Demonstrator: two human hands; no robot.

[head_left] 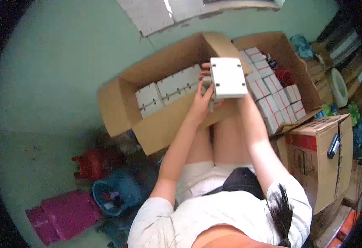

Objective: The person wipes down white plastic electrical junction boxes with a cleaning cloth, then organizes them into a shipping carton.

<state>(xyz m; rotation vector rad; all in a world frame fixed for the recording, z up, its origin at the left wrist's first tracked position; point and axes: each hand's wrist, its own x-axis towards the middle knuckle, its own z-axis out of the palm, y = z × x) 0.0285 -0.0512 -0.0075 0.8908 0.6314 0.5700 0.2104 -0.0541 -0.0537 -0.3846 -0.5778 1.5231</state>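
Note:
A white box-like unit (228,77) with dark spots near its corners is held up over the edge of an open cardboard box (160,132). My left hand (203,97) is at its left side, fingers wrapped round a smaller grey-white piece beside or under the unit. My right hand is hidden behind the unit; only its wrist shows below, and some fingertips at the unit's left edge may be its own. Several similar white units (172,87) lie in rows inside the cardboard box.
A second open carton (311,89) at the right holds small white boxes (274,99) with red lines. Nearer stands a closed carton (323,165) with a dark object (333,146) on it. Lower left are a blue bucket (125,188), a magenta container (65,215) and a red object (94,163).

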